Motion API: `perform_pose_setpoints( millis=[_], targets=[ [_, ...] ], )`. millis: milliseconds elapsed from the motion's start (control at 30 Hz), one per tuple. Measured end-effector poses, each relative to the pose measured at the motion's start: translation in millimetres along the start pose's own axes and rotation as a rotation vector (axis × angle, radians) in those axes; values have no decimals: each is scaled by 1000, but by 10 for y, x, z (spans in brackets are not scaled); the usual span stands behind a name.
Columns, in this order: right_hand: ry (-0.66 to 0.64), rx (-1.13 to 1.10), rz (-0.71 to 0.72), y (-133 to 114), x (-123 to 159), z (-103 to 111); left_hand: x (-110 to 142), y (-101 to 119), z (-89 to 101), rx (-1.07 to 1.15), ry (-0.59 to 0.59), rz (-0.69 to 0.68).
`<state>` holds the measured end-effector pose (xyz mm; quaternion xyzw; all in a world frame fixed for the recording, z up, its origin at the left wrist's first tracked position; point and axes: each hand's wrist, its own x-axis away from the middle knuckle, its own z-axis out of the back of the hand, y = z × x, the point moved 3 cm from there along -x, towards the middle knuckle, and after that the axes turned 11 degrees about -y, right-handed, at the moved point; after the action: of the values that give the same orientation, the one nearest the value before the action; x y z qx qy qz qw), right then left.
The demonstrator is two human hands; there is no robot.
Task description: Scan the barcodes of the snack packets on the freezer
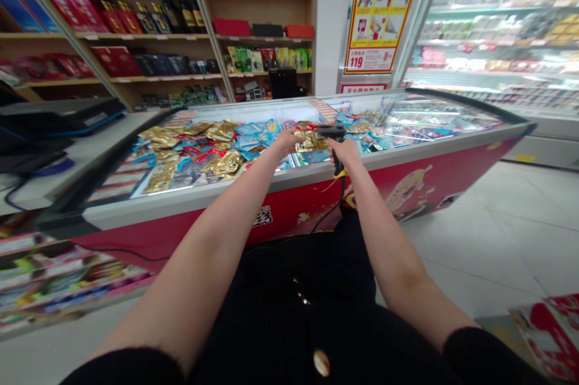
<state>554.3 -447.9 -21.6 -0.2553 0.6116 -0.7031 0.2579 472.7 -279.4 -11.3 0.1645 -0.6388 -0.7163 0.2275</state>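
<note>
My right hand [345, 152] is wrapped round the handle of a black handheld barcode scanner [331, 131], whose cable hangs down the front of the chest freezer [298, 177]. Just left of it, my left hand [288, 139] has its fingers closed on the left edge of a gold snack packet [312, 143]. The scanner head is over the right part of this packet. Beneath both hands, many gold packets [225, 163] and blue packets [256, 134] lie heaped on the freezer's glass top.
Shelves [149, 36] with boxes and bottles stand behind the freezer. A counter [85, 152] with black equipment is at the left. A lit display fridge [488, 41] stands at the back right. A red and white box [549, 330] sits on the floor, lower right.
</note>
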Motion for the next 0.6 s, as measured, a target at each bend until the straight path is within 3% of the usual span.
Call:
perform_pose_setpoints(
  millis=[300, 600],
  targets=[
    [-51, 57, 15, -102, 49, -239, 76, -13, 465, -123, 202, 36],
    [-119, 99, 19, -223, 182, -408, 169, -46, 602, -81, 260, 35]
  ],
)
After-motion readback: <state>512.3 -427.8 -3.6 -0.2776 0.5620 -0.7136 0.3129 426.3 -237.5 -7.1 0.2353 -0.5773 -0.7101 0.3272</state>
